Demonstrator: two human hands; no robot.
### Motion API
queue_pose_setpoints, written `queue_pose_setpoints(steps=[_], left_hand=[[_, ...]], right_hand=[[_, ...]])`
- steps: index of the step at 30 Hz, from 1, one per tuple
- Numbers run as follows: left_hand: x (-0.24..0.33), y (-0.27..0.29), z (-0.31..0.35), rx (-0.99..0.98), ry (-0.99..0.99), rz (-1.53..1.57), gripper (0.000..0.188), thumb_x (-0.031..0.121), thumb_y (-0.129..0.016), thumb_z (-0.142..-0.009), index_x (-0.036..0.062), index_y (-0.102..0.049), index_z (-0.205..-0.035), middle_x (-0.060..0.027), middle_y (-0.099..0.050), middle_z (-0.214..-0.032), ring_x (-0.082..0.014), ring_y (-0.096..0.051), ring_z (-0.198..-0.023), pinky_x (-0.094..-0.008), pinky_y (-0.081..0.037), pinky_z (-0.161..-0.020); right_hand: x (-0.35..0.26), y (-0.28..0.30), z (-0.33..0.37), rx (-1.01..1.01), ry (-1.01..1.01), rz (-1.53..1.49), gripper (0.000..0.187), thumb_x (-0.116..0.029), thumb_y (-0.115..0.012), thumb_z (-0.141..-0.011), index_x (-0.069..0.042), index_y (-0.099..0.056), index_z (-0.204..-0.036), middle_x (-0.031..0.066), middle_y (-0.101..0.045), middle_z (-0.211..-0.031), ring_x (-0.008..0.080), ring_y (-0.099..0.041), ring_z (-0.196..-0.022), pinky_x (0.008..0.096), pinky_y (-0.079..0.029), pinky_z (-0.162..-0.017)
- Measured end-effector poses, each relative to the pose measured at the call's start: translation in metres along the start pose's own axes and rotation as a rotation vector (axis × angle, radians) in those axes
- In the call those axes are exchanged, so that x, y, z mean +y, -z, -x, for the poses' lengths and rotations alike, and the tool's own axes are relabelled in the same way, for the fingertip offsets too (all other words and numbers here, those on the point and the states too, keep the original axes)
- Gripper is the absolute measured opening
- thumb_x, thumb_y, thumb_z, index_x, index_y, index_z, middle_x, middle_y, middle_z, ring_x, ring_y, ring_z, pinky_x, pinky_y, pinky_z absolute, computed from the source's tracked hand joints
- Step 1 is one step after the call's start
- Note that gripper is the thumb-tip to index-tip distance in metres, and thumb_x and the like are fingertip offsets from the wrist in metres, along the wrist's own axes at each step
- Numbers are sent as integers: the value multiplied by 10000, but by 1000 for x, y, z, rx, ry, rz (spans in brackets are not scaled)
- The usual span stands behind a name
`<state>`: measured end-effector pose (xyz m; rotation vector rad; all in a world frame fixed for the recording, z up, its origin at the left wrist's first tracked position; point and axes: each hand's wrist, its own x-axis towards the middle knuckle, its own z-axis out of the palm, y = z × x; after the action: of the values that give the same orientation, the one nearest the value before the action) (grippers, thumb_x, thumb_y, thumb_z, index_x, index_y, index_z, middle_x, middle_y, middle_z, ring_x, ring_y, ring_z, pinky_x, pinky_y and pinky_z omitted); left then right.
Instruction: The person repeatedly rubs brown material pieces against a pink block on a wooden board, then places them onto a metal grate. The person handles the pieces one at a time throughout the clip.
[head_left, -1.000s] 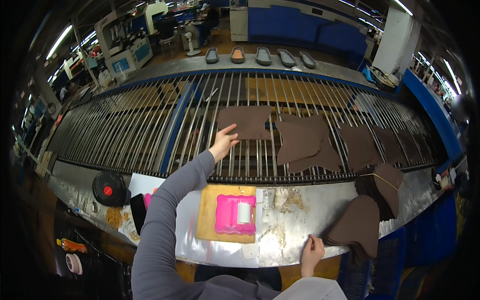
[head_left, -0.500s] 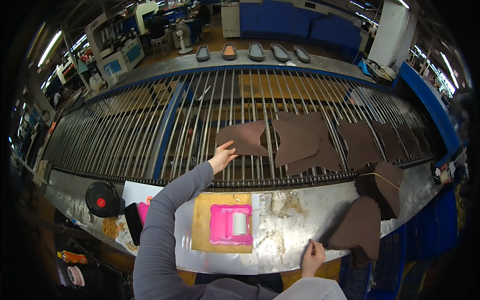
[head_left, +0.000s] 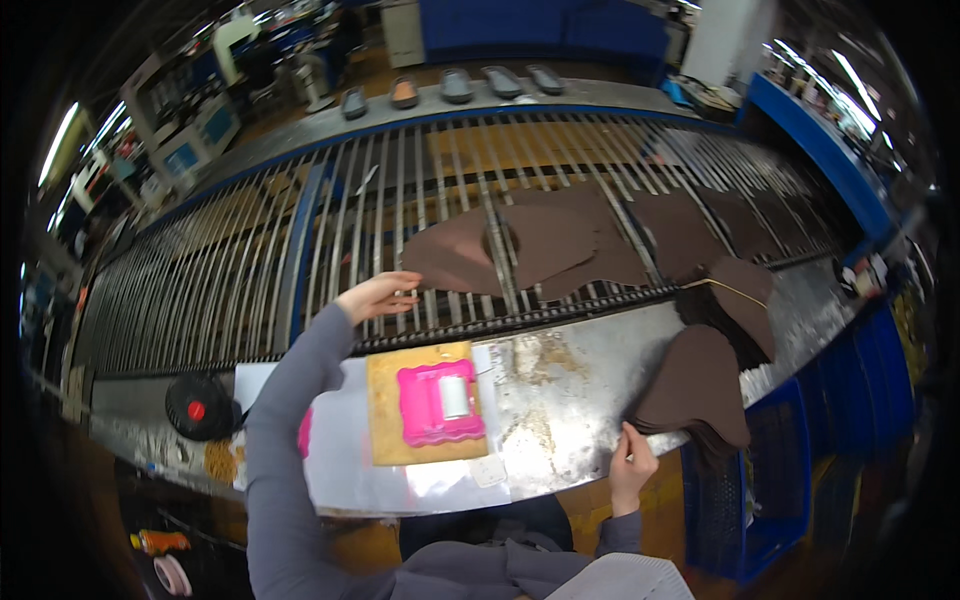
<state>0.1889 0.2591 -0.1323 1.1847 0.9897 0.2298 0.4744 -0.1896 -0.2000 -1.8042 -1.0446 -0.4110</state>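
Observation:
My left hand (head_left: 380,297) reaches over the metal rods with its fingers loosely stretched. Its fingertips are at the left edge of a flat brown cut piece (head_left: 450,252); whether they touch it I cannot tell. Other brown cut pieces (head_left: 560,240) lie to the right on the rods, some overlapping. Low on the right, my right hand (head_left: 632,468) has thumb and fingers pinched at the pointed left corner of a brown stack of cut pieces (head_left: 695,385). How many layers it holds is hidden.
On the metal table, a pink tray (head_left: 425,425) holding a white roll (head_left: 454,397) sits on a yellowish board (head_left: 385,400). A black fan (head_left: 200,407) stands left. A banded brown bundle (head_left: 745,300) lies behind the stack. Shoe-shaped trays (head_left: 456,86) line the rod bed's far side.
My left hand has drawn back from on top of the brown piece to its left edge, fingers loosened. My right fingertips have come to the stack's corner. The whole view has shifted and tilted.

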Motion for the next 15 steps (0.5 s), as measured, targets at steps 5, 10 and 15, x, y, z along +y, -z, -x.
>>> queue_pose_setpoints(steps=[5,10,15], left_hand=[[18,45,110,52,-172,-401,476,271,-608,-978,54,-503,-1389,-28,-619,-1209,-99,-581,-1049,-248,-465,-913],[-29,52,170,309,-466,-534,391,130,-640,-936,9,-571,-1301,-77,-659,-1171,-145,-619,-1032,-284,-501,-873],[-73,-6,245,275,-479,-838,417,159,-660,-927,53,-569,-1320,-110,-670,-1197,-210,-656,-1036,-322,-512,-893]], right_hand=[[27,69,-86,274,-209,273,324,-118,-692,-853,51,-654,-1127,200,-620,-1113,349,-586,-1066,402,-457,-925],[106,97,-102,-122,-443,506,586,-316,-788,-743,13,-646,-1206,220,-571,-1222,380,-521,-1163,427,-425,-1000],[123,121,-115,-147,-553,562,609,-347,-868,-606,5,-697,-1073,228,-640,-1167,381,-583,-1123,447,-473,-945]])
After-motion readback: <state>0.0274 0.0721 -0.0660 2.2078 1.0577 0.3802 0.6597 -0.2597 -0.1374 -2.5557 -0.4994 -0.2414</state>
